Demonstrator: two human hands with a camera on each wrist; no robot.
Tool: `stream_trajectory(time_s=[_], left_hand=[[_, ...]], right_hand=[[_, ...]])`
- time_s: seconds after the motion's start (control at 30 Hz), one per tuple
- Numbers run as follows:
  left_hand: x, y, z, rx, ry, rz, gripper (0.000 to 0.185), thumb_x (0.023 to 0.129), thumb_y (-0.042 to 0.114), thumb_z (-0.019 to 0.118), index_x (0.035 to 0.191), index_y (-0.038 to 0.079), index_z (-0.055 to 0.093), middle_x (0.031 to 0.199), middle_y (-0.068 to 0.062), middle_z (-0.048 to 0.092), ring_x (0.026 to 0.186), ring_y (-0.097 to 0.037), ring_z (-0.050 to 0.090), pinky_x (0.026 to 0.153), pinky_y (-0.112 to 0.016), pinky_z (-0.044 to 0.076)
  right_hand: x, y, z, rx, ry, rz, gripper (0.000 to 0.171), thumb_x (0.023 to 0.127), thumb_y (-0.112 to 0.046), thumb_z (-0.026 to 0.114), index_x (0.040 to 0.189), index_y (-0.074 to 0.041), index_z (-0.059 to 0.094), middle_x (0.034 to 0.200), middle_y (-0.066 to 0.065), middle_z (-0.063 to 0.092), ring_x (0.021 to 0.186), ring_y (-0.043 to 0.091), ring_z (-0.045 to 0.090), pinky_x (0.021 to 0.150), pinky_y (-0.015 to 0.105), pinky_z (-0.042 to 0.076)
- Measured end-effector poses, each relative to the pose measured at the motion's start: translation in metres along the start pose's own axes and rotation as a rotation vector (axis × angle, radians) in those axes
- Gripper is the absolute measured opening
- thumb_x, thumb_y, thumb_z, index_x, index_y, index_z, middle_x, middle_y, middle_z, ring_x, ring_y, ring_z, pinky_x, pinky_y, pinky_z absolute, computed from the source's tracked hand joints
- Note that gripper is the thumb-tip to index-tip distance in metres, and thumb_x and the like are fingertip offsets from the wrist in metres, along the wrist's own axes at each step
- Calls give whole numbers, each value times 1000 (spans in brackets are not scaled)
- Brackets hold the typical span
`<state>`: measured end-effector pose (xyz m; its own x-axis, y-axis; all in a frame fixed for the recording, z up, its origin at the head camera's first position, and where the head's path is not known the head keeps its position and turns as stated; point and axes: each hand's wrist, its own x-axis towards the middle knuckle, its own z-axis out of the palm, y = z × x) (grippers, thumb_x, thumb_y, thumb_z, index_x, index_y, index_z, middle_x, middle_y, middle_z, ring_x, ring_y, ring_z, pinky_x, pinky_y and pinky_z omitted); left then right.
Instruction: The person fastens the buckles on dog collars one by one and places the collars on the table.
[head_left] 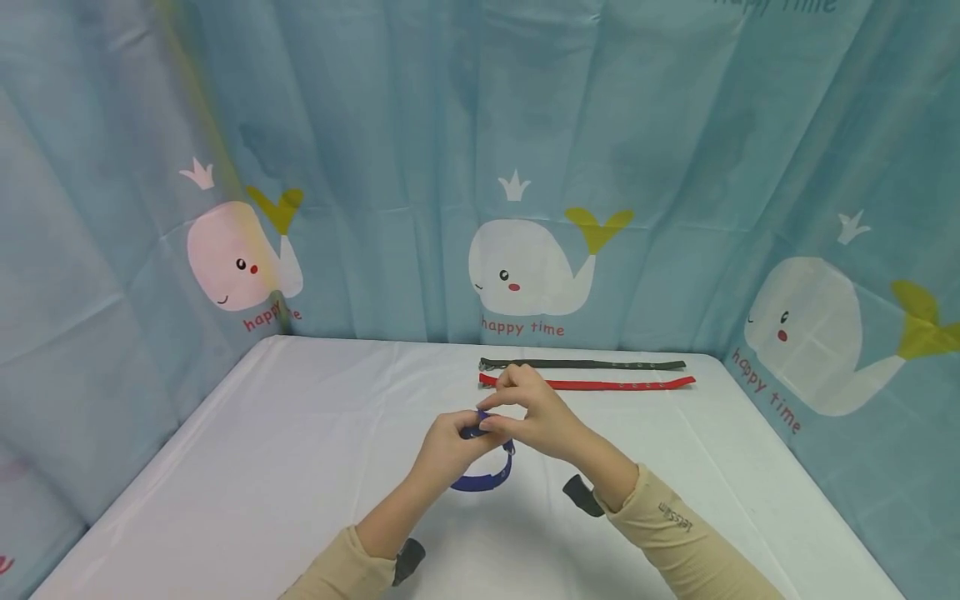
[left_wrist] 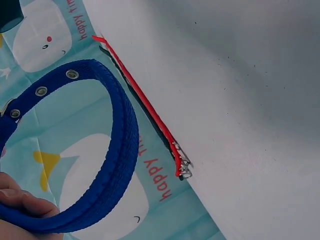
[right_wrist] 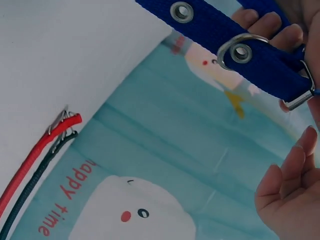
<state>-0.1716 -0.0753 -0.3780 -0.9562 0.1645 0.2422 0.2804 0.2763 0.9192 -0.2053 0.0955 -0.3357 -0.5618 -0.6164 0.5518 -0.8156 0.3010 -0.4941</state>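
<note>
A blue pet collar [head_left: 483,482] is bent into a loop, with metal eyelets, a D-ring [right_wrist: 223,56] and a buckle [right_wrist: 300,100] on its strap. My left hand [head_left: 447,450] grips the collar beside the buckle, its fingers behind the band in the right wrist view. Thumb and forefinger of my right hand [head_left: 536,417] meet at a short blue piece of the collar above the left hand, pinching it. The other right fingers [right_wrist: 272,182] are bent and away from the strap. The hands partly hide the buckle in the head view.
A dark green collar [head_left: 577,364] and a red collar [head_left: 600,385] lie straight, side by side, near the back of the white table [head_left: 300,433]. Behind the table hangs a blue curtain [head_left: 390,167] with whale prints. Dark straps show at both wrists.
</note>
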Motion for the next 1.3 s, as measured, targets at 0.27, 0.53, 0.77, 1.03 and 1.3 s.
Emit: stream_trajectory(time_s=[0.27,0.53,0.77,1.03,1.3], left_hand=[[1,2,3,8,-35,-6,23,88,21,74,99,1,74,93,-10,73,91,-27,68,83,-44,53],[3,3,3,17,-50,-17,27,87,21,73,104,0,72,97,-10,72,94,-29,68,83,-44,54],[4,4,3,58,-95,-72,26,87,22,74,100,0,72,93,-9,72,91,-29,67,80,-44,55],[2,0,3,78,-112,-104,25,87,20,73,104,1,72,95,-8,71,91,-27,67,82,-47,54],[4,3,-1,-80,-121,-216,30,96,18,58,115,-2,67,83,-4,70,68,-13,52,66,-29,44]], right_hand=[[0,1,0,119,-30,85,10,87,-4,70,96,-5,69,93,1,58,88,18,51,73,35,44],[1,1,-1,150,-16,196,8,93,-7,63,100,-3,65,91,2,61,82,14,52,69,29,43],[0,3,0,266,-6,315,14,97,-7,57,106,4,61,96,12,63,84,23,59,73,25,51],[5,1,-8,349,94,303,16,97,-5,57,107,6,58,97,13,63,85,21,58,76,27,52],[-2,11,-10,360,122,314,13,101,-5,48,109,4,52,101,17,67,85,25,59,70,27,51]])
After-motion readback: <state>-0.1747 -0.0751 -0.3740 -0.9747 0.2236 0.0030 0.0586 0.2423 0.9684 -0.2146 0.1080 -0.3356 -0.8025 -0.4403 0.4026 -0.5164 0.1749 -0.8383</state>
